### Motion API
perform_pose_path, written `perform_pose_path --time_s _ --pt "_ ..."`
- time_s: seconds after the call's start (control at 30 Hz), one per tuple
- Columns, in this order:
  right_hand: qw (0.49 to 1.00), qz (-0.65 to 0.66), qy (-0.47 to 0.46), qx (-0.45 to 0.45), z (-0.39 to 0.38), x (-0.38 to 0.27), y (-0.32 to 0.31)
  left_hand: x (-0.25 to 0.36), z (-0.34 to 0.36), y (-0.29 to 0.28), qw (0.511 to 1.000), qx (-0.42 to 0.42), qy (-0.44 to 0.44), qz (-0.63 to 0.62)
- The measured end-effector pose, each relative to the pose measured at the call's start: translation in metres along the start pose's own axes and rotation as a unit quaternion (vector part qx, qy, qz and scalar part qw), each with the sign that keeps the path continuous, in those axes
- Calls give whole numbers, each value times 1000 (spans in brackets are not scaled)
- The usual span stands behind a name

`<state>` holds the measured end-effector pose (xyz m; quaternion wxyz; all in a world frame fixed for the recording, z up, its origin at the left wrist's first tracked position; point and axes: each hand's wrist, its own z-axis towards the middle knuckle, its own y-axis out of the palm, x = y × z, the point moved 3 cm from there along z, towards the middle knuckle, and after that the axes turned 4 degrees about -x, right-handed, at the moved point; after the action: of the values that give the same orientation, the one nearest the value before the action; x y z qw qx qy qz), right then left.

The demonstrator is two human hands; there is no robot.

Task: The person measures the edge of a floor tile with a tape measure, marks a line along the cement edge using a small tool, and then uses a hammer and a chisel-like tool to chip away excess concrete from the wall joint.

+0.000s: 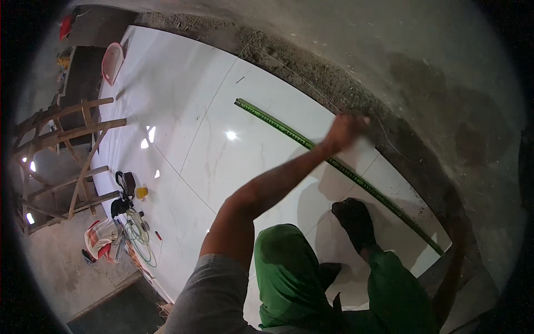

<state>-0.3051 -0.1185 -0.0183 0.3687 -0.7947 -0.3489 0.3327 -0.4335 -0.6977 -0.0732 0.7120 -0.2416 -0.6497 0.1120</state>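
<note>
My left arm reaches across white floor tiles (217, 133). My left hand (346, 133) hovers by the tiles' outer edge, its fingers curled and slightly blurred; what they hold, if anything, cannot be made out. Beneath that wrist, a long green straightedge (278, 126) with markings lies slantwise over the tiles, its near end close to the tile corner. A thin string (300, 76) runs along the dirt strip toward my left hand. At the lower right, my right arm (448, 292) hangs in shadow beside my green trousers; the fingers of my right hand cannot be told apart from the dark ground.
A dirt strip (311, 78) separates the tiles from a grey wall (434, 50). Wooden trestles (72, 133) stand at left. Near them lie a coiled hose (136, 234), a yellow cup-like item (142, 192) and a dark bag (127, 185). A pink basin (113, 62) stands far left.
</note>
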Motion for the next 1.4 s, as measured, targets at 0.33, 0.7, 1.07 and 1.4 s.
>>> perform_pose_path --time_s 0.33,0.7,1.07,1.4 --pt "766 437 -229 -413 -48 -276 73 209 -65 141 923 -54 157 -347" --pt "830 378 -9 -411 -22 -213 39 186 -94 83 919 -222 159 -286" --pt "775 528 -130 -322 -96 -191 -37 65 -5 16 956 -47 165 238" --pt "899 264 -345 -53 -62 -240 9 165 5 48 976 -103 -110 -158"
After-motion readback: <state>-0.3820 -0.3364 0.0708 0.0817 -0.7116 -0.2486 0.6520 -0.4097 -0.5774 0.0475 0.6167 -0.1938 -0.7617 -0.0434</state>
